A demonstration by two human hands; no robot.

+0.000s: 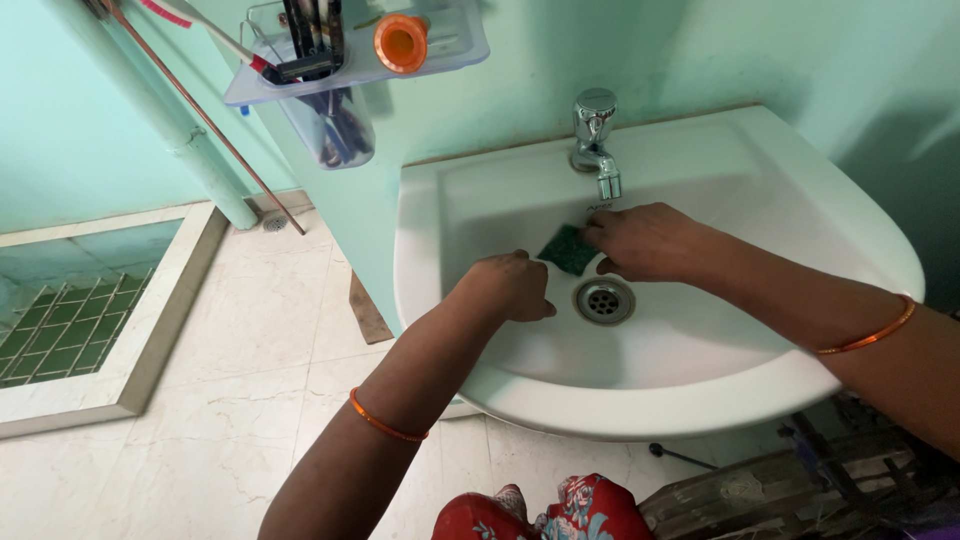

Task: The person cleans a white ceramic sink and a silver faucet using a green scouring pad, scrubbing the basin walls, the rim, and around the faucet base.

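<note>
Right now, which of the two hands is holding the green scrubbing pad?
The right hand, the one just below the tap, pinches the green scrubbing pad. The left hand rests in the sink beside the drain, apparently holding nothing.

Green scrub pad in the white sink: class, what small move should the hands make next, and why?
Probably the right hand should draw the scrub pad down around the drain. The pad sits pinched at the fingertips just above the drain, the left hand rests on the sink beside it, and no water runs from the tap.
</note>
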